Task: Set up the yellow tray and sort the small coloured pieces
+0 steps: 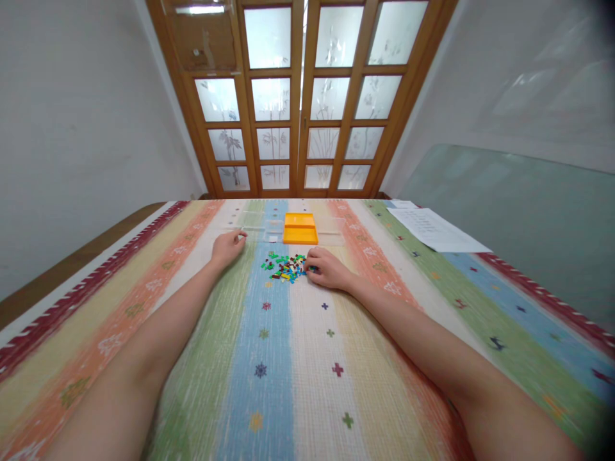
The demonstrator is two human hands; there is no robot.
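Observation:
A loose pile of small plastic building bricks [288,267] in green, yellow, blue, dark red and cream lies in the middle of the table. My right hand [329,267] rests at the pile's right edge with its fingers curled down among the bricks; what they grip is too small to make out. My left hand [229,248] is on the table to the left of the pile, apart from it. Its fingers are loosely bent, the fingertips near clear plastic trays [254,230], and no object shows in it. Behind the pile stands an open orange plastic box [300,237].
A striped, patterned cloth [262,410] covers the table. More clear plastic [331,230] lies right of the orange box. Printed paper sheets [432,229] lie at the far right, by a pale green glass-like panel [519,218]. Wooden glazed doors [300,121] stand beyond the table.

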